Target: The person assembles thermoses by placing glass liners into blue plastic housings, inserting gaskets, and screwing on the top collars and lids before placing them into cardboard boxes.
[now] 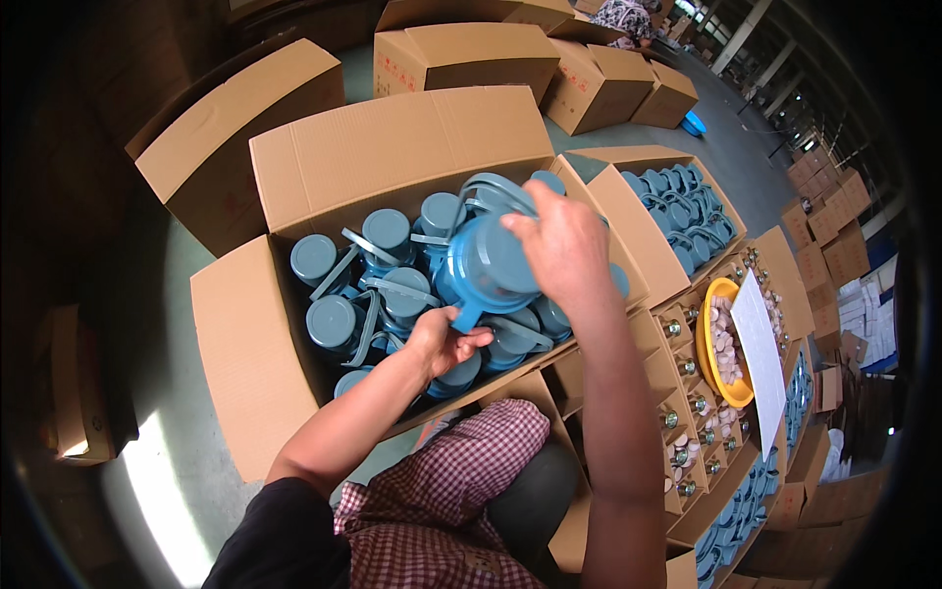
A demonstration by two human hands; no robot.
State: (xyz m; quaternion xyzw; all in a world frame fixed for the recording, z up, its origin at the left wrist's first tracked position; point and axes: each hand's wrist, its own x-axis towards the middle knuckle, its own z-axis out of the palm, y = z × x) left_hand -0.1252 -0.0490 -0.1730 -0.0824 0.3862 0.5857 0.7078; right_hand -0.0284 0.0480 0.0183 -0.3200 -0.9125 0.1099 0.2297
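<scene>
Both hands are on a blue lidded container with a loop handle (488,262), held tilted above the others in the open carton; it is slightly blurred. My right hand (567,240) is closed on its upper right side, by the grey-blue lid and handle. Below it, my left hand (444,344) has its thumb and fingers at the blue tab jutting from the container's lower edge. Several similar containers, such as a lidded one (314,259) at the left, stand upright in the cardboard carton (397,142). Their lids are round and their handles loop to the side.
A second carton (638,231) of blue containers stands at the right. Beyond my right arm, a yellow basin (708,344) of small pale round pieces and a white sheet (760,358) rest over a divided carton. More open cartons (481,54) line the back.
</scene>
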